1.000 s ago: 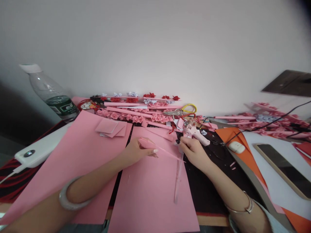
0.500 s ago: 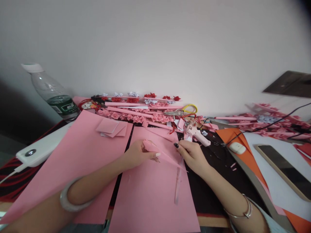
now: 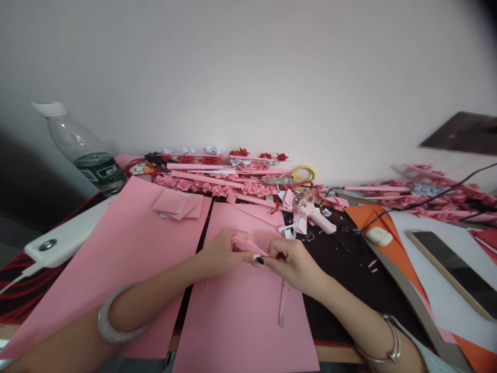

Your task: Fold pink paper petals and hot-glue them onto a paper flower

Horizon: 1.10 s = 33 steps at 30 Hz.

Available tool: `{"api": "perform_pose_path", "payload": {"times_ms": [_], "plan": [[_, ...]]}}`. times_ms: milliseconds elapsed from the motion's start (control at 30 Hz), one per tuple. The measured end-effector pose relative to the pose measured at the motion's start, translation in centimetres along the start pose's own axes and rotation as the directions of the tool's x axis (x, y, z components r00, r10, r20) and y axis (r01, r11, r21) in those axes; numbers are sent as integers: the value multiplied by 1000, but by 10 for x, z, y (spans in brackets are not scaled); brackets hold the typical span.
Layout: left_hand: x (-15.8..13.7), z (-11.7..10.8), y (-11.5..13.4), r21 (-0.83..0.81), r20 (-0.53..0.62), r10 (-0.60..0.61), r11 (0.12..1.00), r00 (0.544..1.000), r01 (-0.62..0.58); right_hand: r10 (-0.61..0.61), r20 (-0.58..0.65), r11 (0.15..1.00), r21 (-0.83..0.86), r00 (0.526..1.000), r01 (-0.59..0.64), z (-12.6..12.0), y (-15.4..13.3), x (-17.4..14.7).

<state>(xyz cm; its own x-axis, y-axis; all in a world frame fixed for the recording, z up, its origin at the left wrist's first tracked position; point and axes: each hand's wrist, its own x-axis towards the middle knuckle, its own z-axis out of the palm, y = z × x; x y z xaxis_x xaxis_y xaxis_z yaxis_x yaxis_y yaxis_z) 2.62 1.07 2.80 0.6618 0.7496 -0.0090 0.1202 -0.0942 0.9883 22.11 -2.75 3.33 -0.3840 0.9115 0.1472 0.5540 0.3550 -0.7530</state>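
A small folded piece of pink paper is pinched between both hands, above a large pink sheet. My left hand grips its left part, thumb along the near side. Closed on its right end, my right hand has its thumb tip touching the left thumb. The paper's far side and the other fingertips are partly hidden. Under the right hand lies a narrow translucent strip on the sheet.
Small pink squares lie on another pink sheet. Behind are paper flowers, yellow-handled scissors and a glue gun. A bottle and power bank stand left; a phone and earbud case lie right.
My right hand has moved left and down to meet the left hand. The pink paper's long pointed end, visible before, is now covered by the right hand's fingers.
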Motion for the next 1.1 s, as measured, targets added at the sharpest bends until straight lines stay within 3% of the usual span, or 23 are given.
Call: {"api": "perform_pose_path", "payload": {"times_ms": [200,367,667,733,833,933,1100], "plan": [[1,-1,3,80,37,37,996,999,-40,-55,46,998,18,997,55,-3,-2,0],[0,-4,5,170,75,54,983,996,-66,-25,132,996,94,991,13,-8,1,1],[0,-6,7,-34,139,18,999,990,-14,26,234,947,307,972,-100,-12,2,3],[-1,-8,6,-95,154,-24,995,988,39,52,201,912,390,978,-129,-15,6,3],[-2,-12,2,-149,187,-53,985,981,82,142,44,865,480,989,-146,-26,14,6],[-2,-17,1,-145,188,-20,988,982,48,230,-75,874,454,970,-173,-34,18,10],[0,-19,3,-90,173,1,996,985,15,263,-136,913,355,955,-201,-33,15,11]]}}
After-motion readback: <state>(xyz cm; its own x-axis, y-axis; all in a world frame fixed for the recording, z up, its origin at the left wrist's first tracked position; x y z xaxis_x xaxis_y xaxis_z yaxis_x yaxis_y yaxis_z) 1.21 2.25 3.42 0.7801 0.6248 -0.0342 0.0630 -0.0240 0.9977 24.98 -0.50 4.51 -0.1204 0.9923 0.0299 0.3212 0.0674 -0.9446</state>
